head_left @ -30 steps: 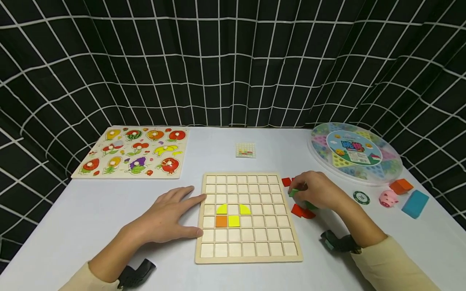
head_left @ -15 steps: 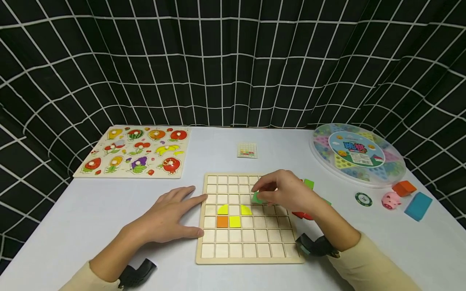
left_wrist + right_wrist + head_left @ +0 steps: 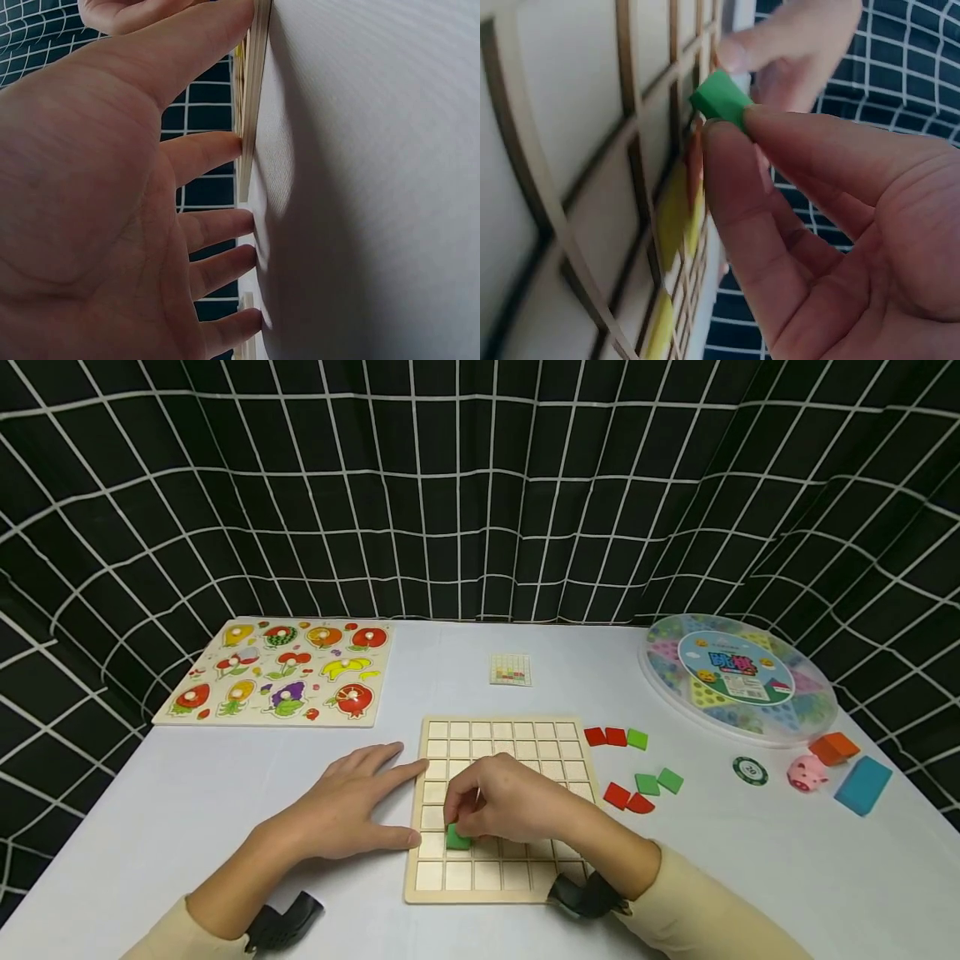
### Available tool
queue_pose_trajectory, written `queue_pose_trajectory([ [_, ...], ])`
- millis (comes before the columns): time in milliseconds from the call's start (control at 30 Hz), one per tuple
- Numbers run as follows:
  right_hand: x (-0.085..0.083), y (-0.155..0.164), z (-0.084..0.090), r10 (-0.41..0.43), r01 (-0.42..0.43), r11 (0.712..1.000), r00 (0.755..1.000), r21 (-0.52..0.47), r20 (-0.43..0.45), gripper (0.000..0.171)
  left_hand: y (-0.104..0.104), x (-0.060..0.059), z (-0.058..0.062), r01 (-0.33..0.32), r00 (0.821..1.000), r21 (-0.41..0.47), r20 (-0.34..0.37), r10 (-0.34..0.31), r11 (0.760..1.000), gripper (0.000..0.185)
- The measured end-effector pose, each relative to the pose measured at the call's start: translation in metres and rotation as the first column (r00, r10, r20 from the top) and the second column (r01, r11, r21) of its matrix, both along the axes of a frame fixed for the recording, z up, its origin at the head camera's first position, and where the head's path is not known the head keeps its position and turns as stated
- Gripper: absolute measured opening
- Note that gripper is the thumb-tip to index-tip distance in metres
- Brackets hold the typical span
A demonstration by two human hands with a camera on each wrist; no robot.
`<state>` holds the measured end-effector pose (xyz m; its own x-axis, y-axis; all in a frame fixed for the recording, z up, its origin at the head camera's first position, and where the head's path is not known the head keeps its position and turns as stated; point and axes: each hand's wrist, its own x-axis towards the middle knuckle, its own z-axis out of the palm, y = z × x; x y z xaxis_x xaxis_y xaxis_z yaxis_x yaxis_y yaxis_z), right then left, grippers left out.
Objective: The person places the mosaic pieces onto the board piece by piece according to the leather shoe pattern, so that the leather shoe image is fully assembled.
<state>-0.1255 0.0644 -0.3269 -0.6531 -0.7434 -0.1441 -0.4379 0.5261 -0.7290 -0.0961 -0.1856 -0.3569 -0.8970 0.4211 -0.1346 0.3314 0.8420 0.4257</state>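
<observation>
A wooden grid board (image 3: pixel 525 877) lies flat in front of me. My right hand (image 3: pixel 510 802) pinches a green square tile (image 3: pixel 457 838) between thumb and fingertips, over a cell in the second row from the near edge, second column from the left. In the right wrist view the green tile (image 3: pixel 721 101) is tilted at the board's surface, with yellow pieces (image 3: pixel 673 217) and an orange one (image 3: pixel 695 166) close by. In the head view that hand covers those pieces. My left hand (image 3: pixel 348 806) lies with spread fingers, thumb and index finger touching the board's left edge.
Red tiles (image 3: pixel 617 795) and green tiles (image 3: pixel 647 784) lie right of the board. A small pattern card (image 3: pixel 511 669) is behind it. A fruit puzzle (image 3: pixel 277 677) sits back left, a round game box (image 3: pixel 738 677) back right. A chip (image 3: pixel 750 771), pig (image 3: pixel 807 773) and blocks (image 3: pixel 862 785) lie far right.
From the loose tiles at the right, my right hand has carried the green tile leftward across the board to its lower left. My left hand stays at the edge.
</observation>
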Motion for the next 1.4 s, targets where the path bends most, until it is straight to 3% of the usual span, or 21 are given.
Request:
queue_pose_trajectory([
  [333, 0.007, -0.009, -0.004, 0.016, -0.012, 0.997, 0.999, 0.077, -0.049, 0.023, 0.000, 0.000, -0.001, 0.007, 1.000, -0.006, -0.012, -0.007, 1.000, 0.085],
  [533, 0.013, -0.008, -0.002, 0.186, -0.160, 0.973, 0.970, 0.167, -0.159, 0.016, -0.001, -0.001, 0.000, 0.018, 1.000, -0.003, -0.024, -0.018, 1.000, 0.085],
  [667, 0.017, -0.010, -0.001, 0.262, -0.229, 0.954, 0.951, 0.194, -0.165, 0.017, -0.001, 0.000, 0.001, 0.018, 1.000, -0.001, -0.025, -0.018, 1.000, 0.084],
  [1200, 0.022, -0.014, -0.006, 0.253, -0.221, 0.953, 0.957, 0.207, -0.140, 0.020, -0.001, -0.001, -0.001, 0.016, 1.000, -0.004, -0.016, -0.016, 1.000, 0.085],
  [1400, 0.018, -0.011, -0.004, 0.205, -0.199, 0.976, 0.977, 0.089, -0.059, 0.022, -0.001, -0.001, -0.001, 0.017, 1.000, 0.001, -0.022, -0.017, 1.000, 0.085],
])
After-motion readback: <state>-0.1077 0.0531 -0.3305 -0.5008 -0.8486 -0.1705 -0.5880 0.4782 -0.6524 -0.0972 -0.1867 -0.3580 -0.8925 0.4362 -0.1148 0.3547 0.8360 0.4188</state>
